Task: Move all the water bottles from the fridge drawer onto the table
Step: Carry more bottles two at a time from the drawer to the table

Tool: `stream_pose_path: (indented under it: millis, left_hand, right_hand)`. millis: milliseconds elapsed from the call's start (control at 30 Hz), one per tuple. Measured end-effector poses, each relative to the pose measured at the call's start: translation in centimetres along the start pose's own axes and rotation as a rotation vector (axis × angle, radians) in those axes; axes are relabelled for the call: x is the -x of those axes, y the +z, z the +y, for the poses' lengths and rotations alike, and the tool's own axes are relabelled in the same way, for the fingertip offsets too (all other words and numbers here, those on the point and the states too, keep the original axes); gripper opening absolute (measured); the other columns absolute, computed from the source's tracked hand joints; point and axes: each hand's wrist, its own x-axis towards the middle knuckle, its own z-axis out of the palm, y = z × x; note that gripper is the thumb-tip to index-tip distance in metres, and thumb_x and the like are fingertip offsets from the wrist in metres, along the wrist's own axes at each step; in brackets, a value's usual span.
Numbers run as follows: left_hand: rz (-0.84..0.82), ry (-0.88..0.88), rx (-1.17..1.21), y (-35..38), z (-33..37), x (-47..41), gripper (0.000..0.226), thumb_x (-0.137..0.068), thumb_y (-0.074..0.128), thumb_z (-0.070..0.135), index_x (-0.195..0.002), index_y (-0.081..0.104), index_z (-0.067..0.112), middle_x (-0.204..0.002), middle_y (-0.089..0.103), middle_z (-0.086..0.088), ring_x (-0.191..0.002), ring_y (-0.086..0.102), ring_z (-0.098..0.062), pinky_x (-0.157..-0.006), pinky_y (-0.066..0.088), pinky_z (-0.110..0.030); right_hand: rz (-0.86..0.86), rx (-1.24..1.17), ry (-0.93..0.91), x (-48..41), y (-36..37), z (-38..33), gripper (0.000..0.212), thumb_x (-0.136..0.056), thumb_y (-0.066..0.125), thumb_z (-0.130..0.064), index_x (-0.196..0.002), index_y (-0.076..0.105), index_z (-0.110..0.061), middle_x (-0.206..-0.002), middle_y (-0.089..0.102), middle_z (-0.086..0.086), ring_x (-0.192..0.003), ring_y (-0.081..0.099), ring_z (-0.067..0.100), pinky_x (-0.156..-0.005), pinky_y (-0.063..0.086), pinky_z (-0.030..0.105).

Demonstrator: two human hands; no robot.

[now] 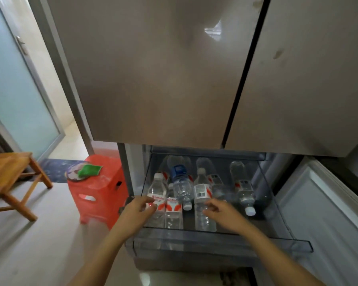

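The first pick-up is in hand: the water bottles [243, 190] lie in the pulled-out fridge drawer [221, 242]. The left hand [140, 207] reaches the red-labelled bottle [158, 193] at the drawer's 9 o'clock side. The right hand [220, 211] hovers over the barcode bottle [202, 190] near 6 o'clock. Both hands' fingers [211, 203] are loosely spread, gripping nothing. Next, each must close round a bottle and lift.

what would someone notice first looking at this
The pulled-out clear fridge drawer at bottom centre holds a jumble of water bottles. The left hand and right hand reach in over their near ends. A bright red stool stands on the floor left of the fridge.
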Motion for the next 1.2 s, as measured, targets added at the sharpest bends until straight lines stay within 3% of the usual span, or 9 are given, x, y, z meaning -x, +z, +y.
stream_pose_path:
  millis: [133,233,433,700,800,900,1000,1100,1200]
  left_hand:
    - [-0.047,0.114,-0.068,1.1,-0.2,-0.4,0.030,-0.090,0.056,0.023,-0.117,0.059,0.013,-0.111,0.054,0.001,-0.101,0.050,-0.010,-0.078,0.036,-0.010]
    - [-0.050,0.115,-0.092,1.4,-0.6,-0.4,0.034,-0.090,0.055,0.028,-0.121,0.057,0.015,-0.120,0.052,0.000,-0.114,0.048,-0.015,-0.090,0.037,-0.020]
    - [-0.018,0.065,-0.126,1.7,0.5,-1.7,0.038,-0.091,0.052,0.029,-0.125,0.053,0.012,-0.129,0.049,-0.006,-0.119,0.044,-0.020,-0.096,0.035,-0.024]
    - [-0.041,-0.039,-0.646,4.2,2.0,-7.2,0.052,-0.090,0.049,0.023,-0.136,0.032,0.006,-0.139,0.035,-0.020,-0.126,0.034,-0.039,-0.101,0.036,-0.044]
    - [-0.041,-0.072,-0.666,4.2,2.3,-8.5,0.054,-0.090,0.050,0.023,-0.138,0.030,0.008,-0.138,0.035,-0.018,-0.126,0.035,-0.036,-0.100,0.037,-0.041]
    - [-0.030,-0.094,-0.671,4.6,2.1,-9.4,0.053,-0.090,0.049,0.018,-0.138,0.028,0.006,-0.137,0.036,-0.019,-0.127,0.035,-0.034,-0.101,0.037,-0.039]
    - [-0.042,-0.148,-0.651,5.6,1.9,-9.9,0.060,-0.089,0.050,0.018,-0.140,0.022,0.004,-0.138,0.034,-0.024,-0.127,0.034,-0.037,-0.103,0.034,-0.039]
    - [-0.063,-0.194,-0.599,6.1,2.1,-10.3,0.070,-0.089,0.052,0.018,-0.144,0.009,0.006,-0.140,0.028,-0.028,-0.127,0.033,-0.041,-0.104,0.032,-0.043]
    - [-0.055,-0.206,-0.537,5.9,2.1,-10.8,0.072,-0.088,0.055,0.017,-0.144,0.009,0.010,-0.143,0.023,-0.028,-0.127,0.035,-0.042,-0.103,0.034,-0.044]
  right_hand:
    - [0.047,0.000,0.052,-2.1,1.7,-0.4,0.030,-0.088,0.058,-0.030,-0.115,0.056,-0.017,-0.106,0.063,-0.001,-0.098,0.059,0.013,-0.083,0.048,0.026]
    - [0.074,0.024,0.100,-3.8,1.8,-0.5,0.036,-0.086,0.061,-0.030,-0.118,0.052,-0.015,-0.112,0.061,0.002,-0.099,0.058,0.017,-0.077,0.048,0.027]
    - [0.080,0.160,0.144,-7.0,1.0,0.7,0.039,-0.081,0.062,-0.036,-0.113,0.051,-0.017,-0.111,0.062,0.008,-0.096,0.060,0.023,-0.085,0.051,0.038]
    - [0.098,0.160,0.236,-9.5,1.0,1.8,0.079,-0.076,0.064,-0.044,-0.140,0.028,-0.016,-0.133,0.052,0.010,-0.115,0.054,0.028,-0.092,0.047,0.035]
    - [0.134,0.213,0.239,-10.3,0.9,1.7,0.078,-0.076,0.065,-0.045,-0.139,0.030,-0.014,-0.131,0.053,0.010,-0.115,0.054,0.029,-0.087,0.046,0.033]
    - [0.204,0.296,0.220,-11.1,0.2,1.0,0.056,-0.082,0.057,-0.046,-0.127,0.044,-0.015,-0.121,0.058,0.011,-0.106,0.059,0.029,-0.078,0.046,0.030]
    - [0.232,0.290,0.229,-12.2,-0.7,0.5,0.044,-0.085,0.045,-0.046,-0.112,0.056,-0.013,-0.113,0.063,0.013,-0.097,0.061,0.029,-0.080,0.051,0.034]
    - [0.163,0.169,0.265,-13.1,-1.6,0.1,0.044,-0.089,0.046,-0.039,-0.123,0.047,-0.010,-0.117,0.059,0.014,-0.103,0.059,0.030,-0.080,0.048,0.033]
    - [0.162,0.094,0.288,-14.4,-2.2,0.2,0.060,-0.086,0.051,-0.035,-0.139,0.030,-0.015,-0.129,0.052,0.015,-0.111,0.055,0.031,-0.090,0.049,0.038]
